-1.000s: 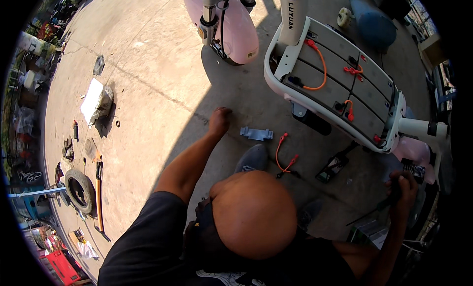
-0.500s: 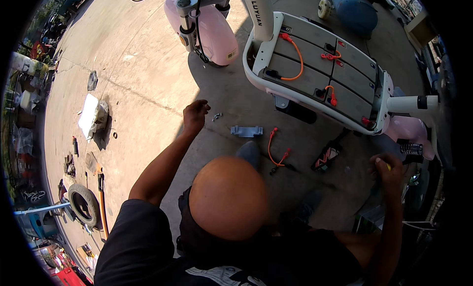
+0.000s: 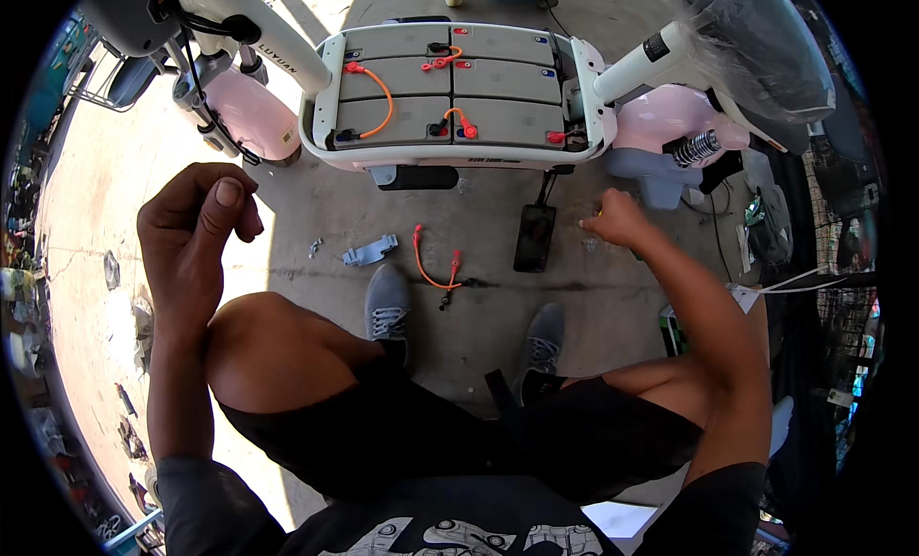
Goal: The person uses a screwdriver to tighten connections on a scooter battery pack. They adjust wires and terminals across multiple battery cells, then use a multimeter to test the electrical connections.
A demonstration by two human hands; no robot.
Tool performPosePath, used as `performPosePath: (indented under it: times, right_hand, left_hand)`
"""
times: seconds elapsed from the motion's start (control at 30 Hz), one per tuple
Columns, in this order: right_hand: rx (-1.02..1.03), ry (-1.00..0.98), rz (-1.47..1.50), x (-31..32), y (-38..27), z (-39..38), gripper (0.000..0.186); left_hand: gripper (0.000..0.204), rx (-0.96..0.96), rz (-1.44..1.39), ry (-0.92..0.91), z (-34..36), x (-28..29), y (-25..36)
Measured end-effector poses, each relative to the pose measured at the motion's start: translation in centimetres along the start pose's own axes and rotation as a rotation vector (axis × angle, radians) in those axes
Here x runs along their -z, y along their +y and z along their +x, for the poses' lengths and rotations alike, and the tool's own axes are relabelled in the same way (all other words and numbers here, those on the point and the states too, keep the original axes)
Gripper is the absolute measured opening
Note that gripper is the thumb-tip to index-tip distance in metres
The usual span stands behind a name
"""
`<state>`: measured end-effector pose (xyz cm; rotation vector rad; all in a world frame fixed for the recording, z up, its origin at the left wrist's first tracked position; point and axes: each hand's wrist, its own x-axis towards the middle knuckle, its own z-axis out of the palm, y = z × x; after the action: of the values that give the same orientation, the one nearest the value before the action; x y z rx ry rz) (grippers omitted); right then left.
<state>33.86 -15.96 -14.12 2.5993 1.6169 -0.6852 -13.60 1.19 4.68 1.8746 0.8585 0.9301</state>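
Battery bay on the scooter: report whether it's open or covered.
Open: no cover lies over the battery bay; grey batteries and orange cables show inside.

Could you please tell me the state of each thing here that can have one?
Battery bay: open, batteries exposed
Longest orange cable on the batteries: links two of them
Loose orange cable: on the floor, unattached
Blue-grey bracket: lying loose on the floor
Black device: on the floor, face dark
Seat: wrapped in clear plastic
Left hand: raised, fingers curled
Right hand: fingers curled, contents unclear
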Motion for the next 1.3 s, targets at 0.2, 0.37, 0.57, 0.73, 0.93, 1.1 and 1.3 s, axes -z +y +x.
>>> performPosePath:
  times: [0.2,0.37,0.57,0.73,0.93,1.1,1.3]
  right_hand:
    - [-0.173,-0.039,0.003,-6.3,-1.0,2.0,0.044]
    - [-0.272,0.024,0.125,-12.8,-0.5,0.0,0.047]
    - [-0.276,-0.005,0.141,-14.2,-0.9,0.6,0.049]
    - [-0.248,0.030,0.111,-15.6,-0.6,1.2,0.050]
    - [-0.255,0.028,0.145,-15.1,-1.4,1.6,0.051]
    - [-0.207,0.087,0.207,-16.3,-0.1,1.7,0.051]
    - [-0.295,0.003,0.178,-15.6,-0.2,2.1,0.051]
  left_hand:
    - [0.015,-0.285,0.146,-0.365,-0.1,-5.4,8.3]
    - [0.015,-0.398,0.266,-0.660,0.7,-9.7,10.2]
    - [0.011,-0.286,0.256,-0.758,2.1,-12.5,5.2]
    - [0.012,-0.316,0.394,-0.806,3.1,-13.4,4.4]
    - [0.018,-0.275,0.440,-0.922,3.1,-13.8,4.0]
    - [0.013,-0.245,0.436,-0.928,3.2,-13.8,4.2]
    - [0.014,-0.259,0.398,-0.925,3.2,-13.8,4.1]
